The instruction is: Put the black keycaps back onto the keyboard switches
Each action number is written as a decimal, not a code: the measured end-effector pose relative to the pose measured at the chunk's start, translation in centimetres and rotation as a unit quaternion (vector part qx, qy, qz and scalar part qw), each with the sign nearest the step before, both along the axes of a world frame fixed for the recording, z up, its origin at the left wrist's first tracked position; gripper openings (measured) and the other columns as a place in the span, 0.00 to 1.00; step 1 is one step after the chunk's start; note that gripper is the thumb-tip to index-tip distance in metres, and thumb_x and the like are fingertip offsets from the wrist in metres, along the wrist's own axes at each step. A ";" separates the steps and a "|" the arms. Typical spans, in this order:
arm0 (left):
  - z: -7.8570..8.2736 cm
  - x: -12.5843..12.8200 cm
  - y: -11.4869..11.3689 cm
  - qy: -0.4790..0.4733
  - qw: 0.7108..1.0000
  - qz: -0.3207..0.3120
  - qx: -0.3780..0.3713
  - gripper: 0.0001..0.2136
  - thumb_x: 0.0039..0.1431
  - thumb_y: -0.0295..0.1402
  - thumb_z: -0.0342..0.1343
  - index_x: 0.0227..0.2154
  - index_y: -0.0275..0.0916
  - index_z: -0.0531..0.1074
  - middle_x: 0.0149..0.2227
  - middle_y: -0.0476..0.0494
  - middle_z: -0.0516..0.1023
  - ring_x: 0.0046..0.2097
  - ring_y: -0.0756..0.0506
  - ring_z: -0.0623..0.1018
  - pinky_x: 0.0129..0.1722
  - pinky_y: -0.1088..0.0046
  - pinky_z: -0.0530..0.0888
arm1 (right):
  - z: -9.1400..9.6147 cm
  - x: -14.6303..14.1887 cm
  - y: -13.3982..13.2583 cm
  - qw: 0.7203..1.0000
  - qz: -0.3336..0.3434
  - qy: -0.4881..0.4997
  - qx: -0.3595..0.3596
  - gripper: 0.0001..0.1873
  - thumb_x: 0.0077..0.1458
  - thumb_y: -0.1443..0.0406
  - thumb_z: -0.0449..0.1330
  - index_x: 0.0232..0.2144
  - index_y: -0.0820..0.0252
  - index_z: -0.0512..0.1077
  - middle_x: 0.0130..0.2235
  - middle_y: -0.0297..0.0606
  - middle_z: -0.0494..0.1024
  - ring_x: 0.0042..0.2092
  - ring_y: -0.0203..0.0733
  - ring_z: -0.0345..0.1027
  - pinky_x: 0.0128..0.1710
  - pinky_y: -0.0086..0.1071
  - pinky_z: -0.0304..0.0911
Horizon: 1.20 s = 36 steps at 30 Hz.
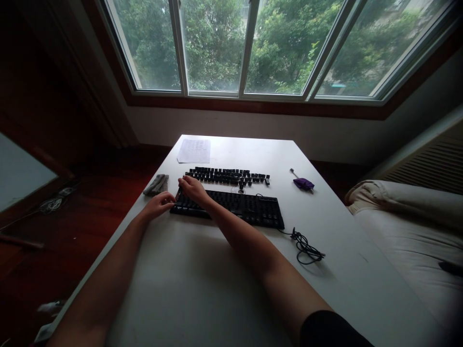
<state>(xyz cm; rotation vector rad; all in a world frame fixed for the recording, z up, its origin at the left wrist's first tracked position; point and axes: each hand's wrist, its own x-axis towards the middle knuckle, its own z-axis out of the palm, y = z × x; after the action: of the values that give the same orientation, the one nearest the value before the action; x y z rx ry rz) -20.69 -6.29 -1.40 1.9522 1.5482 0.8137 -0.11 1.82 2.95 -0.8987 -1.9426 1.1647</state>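
Note:
A black keyboard point(249, 208) lies across the middle of the white table. At its left end is my left hand point(158, 203), fingers loosely bent and a little apart, the tips at the keyboard's edge. My right hand point(194, 189) reaches over the upper left corner with thumb and fingers pinched together; whatever is between them is too small to make out. Just behind the keyboard, loose black keycaps point(231, 176) are laid out in rows, partly covered by my right hand. A small round clear item point(241, 191) sits between these rows and the keyboard.
A grey cloth point(157, 184) lies near the table's left edge, and a printed paper sheet point(194, 151) at the back left. To the right are a purple cloth-like item point(304, 183) with a thin brush-like handle and a bundled black cable point(307, 249). A covered couch point(401, 231) stands beyond the right edge.

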 end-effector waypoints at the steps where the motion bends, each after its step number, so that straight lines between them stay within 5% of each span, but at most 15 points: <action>1: 0.1 -0.1 0.0 0.001 1.000 -0.004 -0.003 0.13 0.57 0.43 0.58 0.37 0.39 0.76 0.37 0.46 0.73 0.34 0.48 0.71 0.33 0.72 0.68 | -0.1 -0.1 0.1 1.000 -0.002 -0.015 0.011 0.21 0.64 0.51 0.50 0.29 0.58 0.70 0.23 0.29 0.70 0.29 0.35 0.65 0.31 0.27 0.55; 6: 0.4 -0.1 -0.1 0.010 1.000 -0.012 -0.007 0.14 0.58 0.45 0.58 0.37 0.39 0.76 0.38 0.45 0.73 0.36 0.47 0.72 0.34 0.72 0.69 | -1.2 -0.4 0.9 0.999 -0.017 -0.049 0.013 0.21 0.65 0.52 0.49 0.29 0.58 0.70 0.24 0.30 0.70 0.30 0.35 0.64 0.31 0.27 0.55; 16: 0.3 -0.3 -0.2 -0.005 1.000 -0.025 -0.006 0.16 0.58 0.48 0.58 0.38 0.39 0.76 0.41 0.42 0.74 0.39 0.45 0.73 0.39 0.70 0.72 | -2.7 -1.0 1.6 0.990 0.019 -0.025 -0.136 0.20 0.66 0.51 0.49 0.32 0.59 0.69 0.19 0.30 0.70 0.20 0.35 0.63 0.23 0.27 0.57; 25: 0.2 -0.4 -0.2 -0.004 1.000 -0.023 -0.011 0.17 0.58 0.49 0.57 0.39 0.39 0.77 0.40 0.43 0.74 0.38 0.45 0.73 0.38 0.70 0.72 | -0.6 0.1 0.1 0.991 0.103 -0.068 0.054 0.17 0.66 0.55 0.51 0.31 0.58 0.71 0.21 0.29 0.71 0.28 0.35 0.64 0.32 0.27 0.55; 36: -0.2 -0.7 0.0 0.008 1.000 -0.024 -0.007 0.18 0.58 0.49 0.57 0.40 0.39 0.77 0.43 0.41 0.75 0.42 0.42 0.74 0.42 0.68 0.73 | -0.5 0.5 -3.1 0.978 0.068 -0.112 0.160 0.13 0.65 0.54 0.55 0.39 0.55 0.72 0.29 0.33 0.75 0.32 0.38 0.66 0.33 0.28 0.50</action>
<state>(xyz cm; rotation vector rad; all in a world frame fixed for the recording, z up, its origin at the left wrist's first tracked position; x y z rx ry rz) -21.39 -6.31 -1.55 1.9830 1.5065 0.7675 0.39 -1.26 2.45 -0.7595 -2.3235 0.8142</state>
